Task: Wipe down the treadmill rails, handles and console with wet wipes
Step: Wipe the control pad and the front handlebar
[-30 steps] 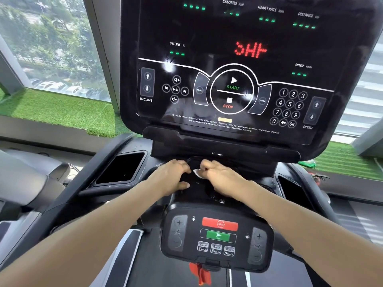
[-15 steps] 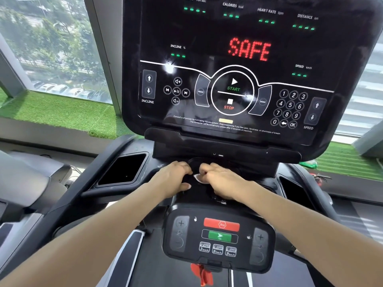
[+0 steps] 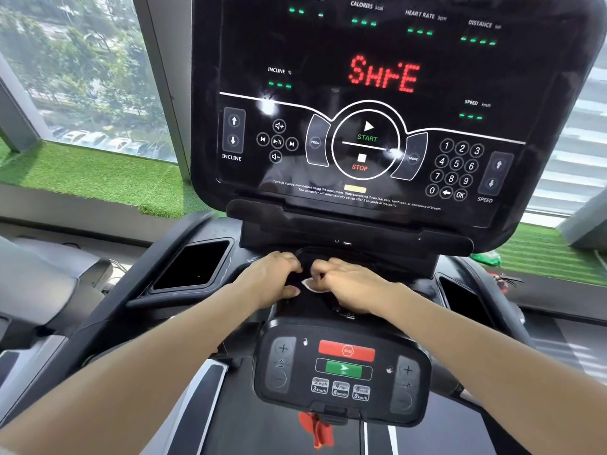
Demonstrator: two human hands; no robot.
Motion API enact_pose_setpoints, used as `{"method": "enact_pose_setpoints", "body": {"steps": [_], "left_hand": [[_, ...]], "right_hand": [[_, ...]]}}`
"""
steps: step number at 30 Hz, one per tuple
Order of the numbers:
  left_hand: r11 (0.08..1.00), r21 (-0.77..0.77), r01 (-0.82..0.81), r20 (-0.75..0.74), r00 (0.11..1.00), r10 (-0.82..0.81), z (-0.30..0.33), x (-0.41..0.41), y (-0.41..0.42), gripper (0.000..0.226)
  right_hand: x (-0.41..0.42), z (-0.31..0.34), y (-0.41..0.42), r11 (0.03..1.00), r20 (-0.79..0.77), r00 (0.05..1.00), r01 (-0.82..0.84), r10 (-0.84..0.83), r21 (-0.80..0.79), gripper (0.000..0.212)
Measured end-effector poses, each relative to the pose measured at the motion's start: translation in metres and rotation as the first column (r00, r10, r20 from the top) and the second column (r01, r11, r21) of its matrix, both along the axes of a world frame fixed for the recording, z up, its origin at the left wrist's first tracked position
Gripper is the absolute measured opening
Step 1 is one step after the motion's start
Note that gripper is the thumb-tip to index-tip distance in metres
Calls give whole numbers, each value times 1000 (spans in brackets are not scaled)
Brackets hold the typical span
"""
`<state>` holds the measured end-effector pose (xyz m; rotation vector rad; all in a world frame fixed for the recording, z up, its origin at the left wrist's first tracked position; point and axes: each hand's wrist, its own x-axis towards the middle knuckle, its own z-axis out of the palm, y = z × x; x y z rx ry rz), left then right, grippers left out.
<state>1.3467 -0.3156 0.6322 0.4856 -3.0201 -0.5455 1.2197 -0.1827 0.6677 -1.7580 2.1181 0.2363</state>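
My left hand (image 3: 272, 277) and my right hand (image 3: 348, 280) meet knuckle to knuckle on the black shelf just under the treadmill console (image 3: 361, 198). Between them shows a small white corner of a wet wipe (image 3: 308, 285). The fingers of both hands are curled in around it, and the rest of the wipe is hidden under the hands. The console display reads red letters above the START and STOP ring. Below my wrists sits the lower control panel (image 3: 341, 369) with red and green buttons.
Black cup holders lie left (image 3: 193, 264) and right (image 3: 460, 300) of the shelf. The left handrail (image 3: 108, 320) runs toward me. A red safety clip (image 3: 317, 428) hangs under the lower panel. A green packet (image 3: 486, 257) rests at the right, by the artificial grass.
Both hands stay at the same spot with the wipe between them; only the fingers shift slightly. The red display letters flicker.
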Motion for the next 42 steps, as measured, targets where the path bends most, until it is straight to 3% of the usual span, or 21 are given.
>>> {"method": "enact_pose_setpoints", "body": {"steps": [7,15,20,26,31,33,37,42], "left_hand": [[1000,24,-7,-25,1000,7,-3,2,0,45],[999,32,-2,-17,1000,2,-3,3,0,47],[999,42,-5,-22,1000,6,-5,3,-1,46],[1000,19,-10,-6,1000,10,-5,2,1,48],[998,54,-19,-12,1000,19,-8,4,0,46],[998,68,-17,-21,1000,18,-9,4,-1,45],[998,61,2,4,1000,-2,-7,4,-2,47],[992,115,-43,-82,995,53,-6,9,0,40]], "right_hand": [[-7,1,19,999,-19,1000,24,-24,33,34],[-9,4,17,923,-110,922,353,-371,-155,32],[-1,2,1,857,33,870,490,-491,-162,33],[19,-2,-21,956,136,956,274,-260,-101,21],[5,3,2,933,-31,938,341,-347,-119,19],[-2,1,8,924,-145,913,372,-381,-85,27],[0,-9,-7,906,-108,900,417,-422,-65,48],[-2,-7,-4,957,-88,954,283,-288,-62,70]]}}
